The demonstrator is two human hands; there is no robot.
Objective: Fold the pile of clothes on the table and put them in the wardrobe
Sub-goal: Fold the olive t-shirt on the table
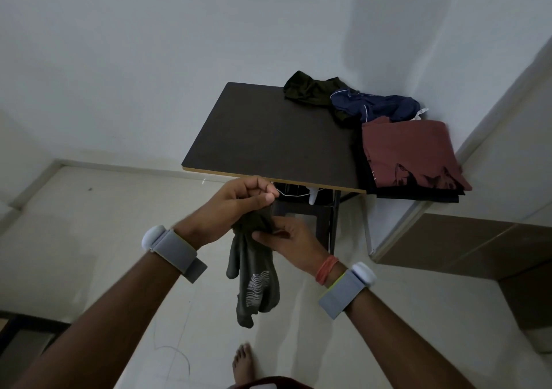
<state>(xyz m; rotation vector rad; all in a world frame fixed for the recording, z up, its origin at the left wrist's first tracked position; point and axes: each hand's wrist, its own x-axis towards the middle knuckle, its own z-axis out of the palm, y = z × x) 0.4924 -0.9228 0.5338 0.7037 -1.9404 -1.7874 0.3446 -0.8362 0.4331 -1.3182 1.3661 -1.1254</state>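
A grey-green garment with a white print (254, 275) hangs bunched in the air in front of the dark table (268, 138). My left hand (239, 203) grips its top, fingers curled. My right hand (286, 236) pinches the cloth just below. On the table's far right lie a crumpled dark green garment (307, 90) and a crumpled navy garment with white piping (373, 105). Nearer, at the right edge, a folded maroon shirt (412, 152) lies on a folded black one (418, 196).
The table stands in a corner of white walls. A white cable and a dark stool (301, 209) sit under its front edge. A brown-fronted ledge (466, 239) runs along the right. My bare foot (243, 364) is on the pale tiled floor.
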